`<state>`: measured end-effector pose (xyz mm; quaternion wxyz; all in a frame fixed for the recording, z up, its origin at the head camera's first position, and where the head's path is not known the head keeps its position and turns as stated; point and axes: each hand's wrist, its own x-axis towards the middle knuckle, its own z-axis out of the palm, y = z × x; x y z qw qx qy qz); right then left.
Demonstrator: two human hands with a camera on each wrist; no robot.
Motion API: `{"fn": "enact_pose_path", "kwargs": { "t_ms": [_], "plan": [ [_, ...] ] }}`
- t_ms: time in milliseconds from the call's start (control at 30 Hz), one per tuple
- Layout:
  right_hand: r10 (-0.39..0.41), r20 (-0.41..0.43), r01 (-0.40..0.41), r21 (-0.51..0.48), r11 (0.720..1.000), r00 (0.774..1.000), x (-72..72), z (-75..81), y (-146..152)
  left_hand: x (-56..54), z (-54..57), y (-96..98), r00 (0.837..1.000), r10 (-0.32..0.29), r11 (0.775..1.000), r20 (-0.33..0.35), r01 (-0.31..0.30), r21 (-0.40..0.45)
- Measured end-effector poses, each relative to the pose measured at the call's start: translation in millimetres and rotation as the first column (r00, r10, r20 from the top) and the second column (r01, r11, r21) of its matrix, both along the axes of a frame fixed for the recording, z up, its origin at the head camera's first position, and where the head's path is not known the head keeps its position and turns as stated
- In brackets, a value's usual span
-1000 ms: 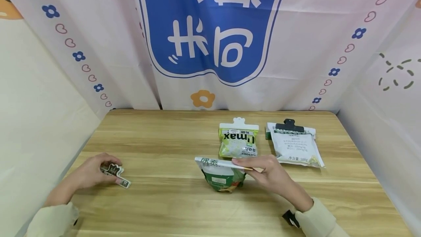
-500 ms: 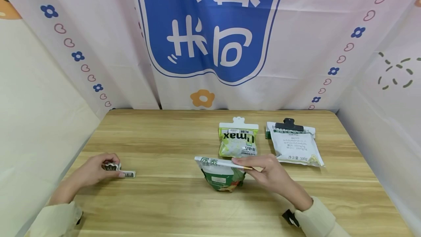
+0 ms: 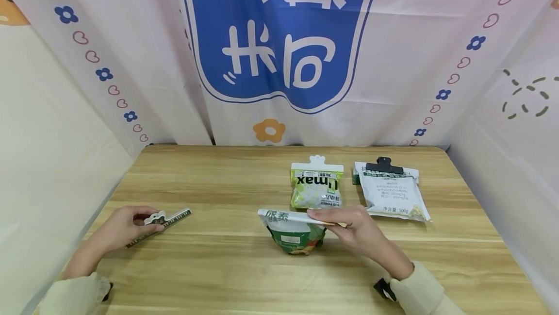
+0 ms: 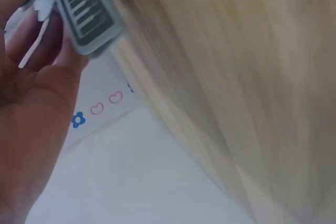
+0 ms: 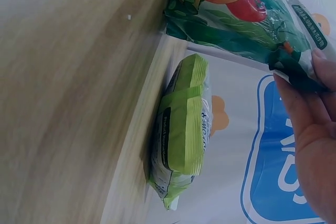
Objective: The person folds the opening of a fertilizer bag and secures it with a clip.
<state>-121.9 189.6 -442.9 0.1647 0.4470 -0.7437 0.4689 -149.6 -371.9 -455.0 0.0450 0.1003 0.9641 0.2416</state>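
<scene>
At the left of the table, my left hand (image 3: 120,228) pinches a bag clip (image 3: 179,216) by its handle. In the left wrist view the clip's long bar (image 4: 90,17) shows ridges along it. My right hand (image 3: 364,237) pinches the folded top edge of a green and white bag (image 3: 293,243) that stands upright at the table's middle. Vegetables or fruit are printed on this bag in the right wrist view, and my fingers (image 5: 302,111) are at its top corner. The left hand and its clip are well apart from the bag.
Behind the held bag lies a lime-green bag (image 3: 315,192) with a white clip (image 3: 317,163) across its top. To its right lies a white bag (image 3: 390,198) with a black clip (image 3: 384,166). A printed cloth (image 3: 244,121) hangs behind the wooden table (image 3: 209,276).
My left hand has turned the bag clip, so its long bar now slants up to the right instead of down. The right hand and the bag have stayed almost in place.
</scene>
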Motion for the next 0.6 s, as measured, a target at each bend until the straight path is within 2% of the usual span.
{"fn": "enact_pose_path", "kwargs": {
  "t_ms": [133, 400, 467, 533, 600],
  "plan": [
    [0.002, -0.040, -0.003, -0.026, 1.000, 0.999, -2.1, -2.6, -2.3, 2.0, 9.2, 13.1, 0.998, 0.035, 0.999, -0.051, -0.033, 0.031],
    [-0.046, -0.073, 0.043, -0.041, 0.998, 0.996, -6.4, 0.4, -8.5, 8.9, 30.8, 51.8, 0.988, 0.040, 0.984, -0.150, -0.013, 0.175],
    [-0.044, -0.075, 0.042, -0.038, 0.998, 0.996, -7.1, 1.3, -8.9, 11.8, 34.3, 63.5, 0.984, 0.027, 0.973, -0.178, 0.015, 0.230],
    [-0.030, -0.089, 0.027, -0.039, 0.999, 0.996, -7.3, 1.7, -9.0, 14.3, 36.8, 75.0, 0.971, -0.003, 0.960, -0.240, 0.070, 0.270],
    [-0.006, -0.102, 0.002, -0.037, 0.999, 0.995, -7.2, 1.8, -8.8, 15.9, 38.7, 85.2, 0.941, -0.054, 0.950, -0.335, 0.152, 0.274]
  ]
}}
